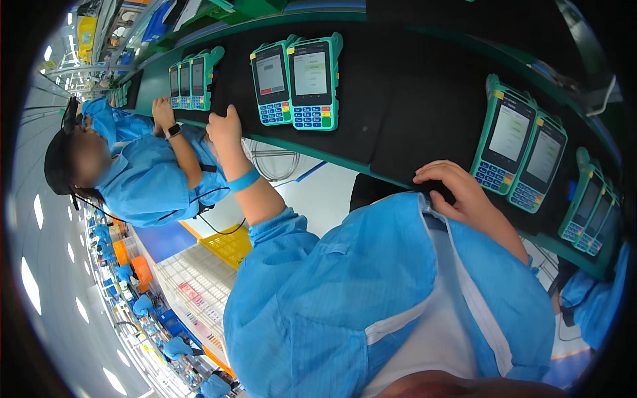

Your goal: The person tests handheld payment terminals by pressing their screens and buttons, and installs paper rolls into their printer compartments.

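Note:
My left hand [225,131], with a blue wristband [244,180], rests at the bench's near edge. Its thumb points up apart from the partly curled fingers, and nothing shows in it. Just right of it, two payment terminals [310,79] with lit screens and colored keypads lie side by side in green frames. My right hand [461,191] lies at the same edge farther right, loosely curved, thumb apart from the fingers, holding nothing. Beyond its fingertips, another pair of payment terminals [509,136] lies tilted, also lit. Neither hand touches a terminal.
A black mat [411,86] covers the green-edged bench. More terminals [587,205] lie at the far right. At left, a co-worker in blue [156,176] reaches toward three terminals [184,83]. A yellow basket [229,247] and coiled cables [273,161] are below the bench edge.

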`<state>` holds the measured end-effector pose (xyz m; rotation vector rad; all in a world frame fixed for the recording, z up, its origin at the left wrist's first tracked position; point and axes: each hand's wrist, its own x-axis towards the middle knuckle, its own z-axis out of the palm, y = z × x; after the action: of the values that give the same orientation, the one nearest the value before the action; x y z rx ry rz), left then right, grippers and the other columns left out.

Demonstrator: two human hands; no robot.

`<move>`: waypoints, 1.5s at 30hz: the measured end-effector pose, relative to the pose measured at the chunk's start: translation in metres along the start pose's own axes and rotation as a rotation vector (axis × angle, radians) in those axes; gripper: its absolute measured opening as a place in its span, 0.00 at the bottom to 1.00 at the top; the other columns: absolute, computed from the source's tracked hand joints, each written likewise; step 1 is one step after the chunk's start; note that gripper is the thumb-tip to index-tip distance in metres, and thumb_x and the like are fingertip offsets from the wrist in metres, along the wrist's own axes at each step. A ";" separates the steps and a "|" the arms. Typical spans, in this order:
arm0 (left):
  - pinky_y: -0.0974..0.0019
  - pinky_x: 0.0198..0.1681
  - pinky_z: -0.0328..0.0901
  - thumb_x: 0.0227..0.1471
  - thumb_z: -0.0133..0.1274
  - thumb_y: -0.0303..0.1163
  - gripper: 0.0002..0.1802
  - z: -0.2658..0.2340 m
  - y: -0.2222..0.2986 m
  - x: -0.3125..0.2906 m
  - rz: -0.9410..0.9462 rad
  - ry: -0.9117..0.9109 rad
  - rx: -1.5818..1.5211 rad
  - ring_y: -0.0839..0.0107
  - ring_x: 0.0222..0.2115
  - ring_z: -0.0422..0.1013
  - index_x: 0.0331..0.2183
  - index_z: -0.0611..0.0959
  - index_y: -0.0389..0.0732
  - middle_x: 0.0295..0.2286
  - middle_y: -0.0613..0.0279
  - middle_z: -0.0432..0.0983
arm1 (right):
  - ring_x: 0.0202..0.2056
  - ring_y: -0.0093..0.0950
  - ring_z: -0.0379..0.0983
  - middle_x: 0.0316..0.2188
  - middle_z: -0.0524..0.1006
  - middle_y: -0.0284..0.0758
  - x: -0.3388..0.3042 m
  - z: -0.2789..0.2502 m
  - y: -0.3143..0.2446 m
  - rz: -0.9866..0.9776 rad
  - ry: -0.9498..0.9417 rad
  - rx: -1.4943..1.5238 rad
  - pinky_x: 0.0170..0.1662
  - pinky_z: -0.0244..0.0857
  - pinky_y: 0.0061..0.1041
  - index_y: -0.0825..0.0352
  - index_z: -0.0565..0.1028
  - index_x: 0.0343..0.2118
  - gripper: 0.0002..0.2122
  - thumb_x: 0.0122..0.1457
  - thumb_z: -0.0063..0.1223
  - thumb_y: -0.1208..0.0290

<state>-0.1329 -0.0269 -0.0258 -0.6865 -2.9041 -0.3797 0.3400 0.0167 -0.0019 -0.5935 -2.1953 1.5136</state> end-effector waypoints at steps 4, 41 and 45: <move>0.60 0.48 0.62 0.46 0.55 0.38 0.28 0.028 -0.021 0.011 -0.028 0.081 -0.905 0.60 0.43 0.69 0.45 0.73 0.28 0.40 0.44 0.73 | 0.44 0.36 0.68 0.39 0.73 0.40 0.002 0.001 0.001 -0.039 -0.008 -0.044 0.49 0.63 0.32 0.68 0.71 0.41 0.13 0.50 0.47 0.79; 0.48 0.44 0.63 0.57 0.35 0.57 0.33 0.075 0.062 0.147 0.498 -0.084 -0.084 0.42 0.44 0.68 0.53 0.67 0.41 0.45 0.43 0.72 | 0.62 0.51 0.45 0.58 0.56 0.51 0.054 0.010 0.058 -0.387 0.124 -0.333 0.62 0.47 0.45 0.69 0.63 0.54 0.28 0.49 0.57 0.69; 0.48 0.41 0.65 0.57 0.33 0.58 0.34 0.092 0.058 0.152 0.545 -0.104 -0.060 0.40 0.41 0.69 0.54 0.66 0.43 0.42 0.42 0.73 | 0.63 0.51 0.45 0.59 0.54 0.52 0.072 0.015 0.045 -0.321 0.165 -0.578 0.62 0.44 0.48 0.68 0.62 0.56 0.32 0.48 0.58 0.64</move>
<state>-0.2483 0.1129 -0.0737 -1.4882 -2.6462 -0.3672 0.2775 0.0590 -0.0427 -0.4777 -2.4458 0.6408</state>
